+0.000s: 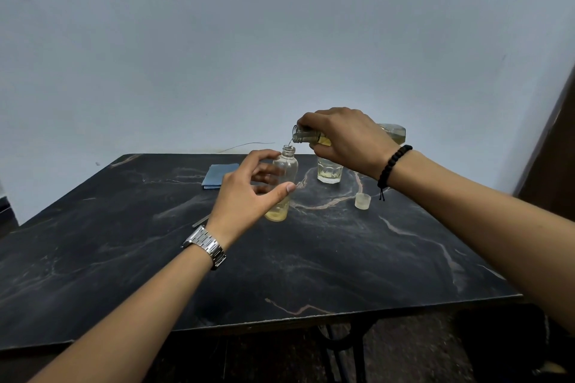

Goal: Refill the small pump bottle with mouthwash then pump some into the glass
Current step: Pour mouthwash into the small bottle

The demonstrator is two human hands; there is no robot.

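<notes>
A small clear bottle [285, 177] stands upright on the dark marble table [311, 258], its neck open and a little yellow liquid at its bottom. My left hand [249, 193] wraps around it, thumb in front and fingers behind. My right hand [345, 140] holds a larger mouthwash bottle [392, 131] tipped almost level, mouth just above the small bottle's neck. A thin stream runs from it into the small bottle. Behind my right hand stands a faceted glass [329, 172] with a little yellow liquid.
A small translucent cap [362, 200] sits upright right of the small bottle. A folded blue cloth [217, 176] lies at the back. A thin tube, perhaps the pump's, [200, 222] lies left of my left wrist. A wall stands close behind the table.
</notes>
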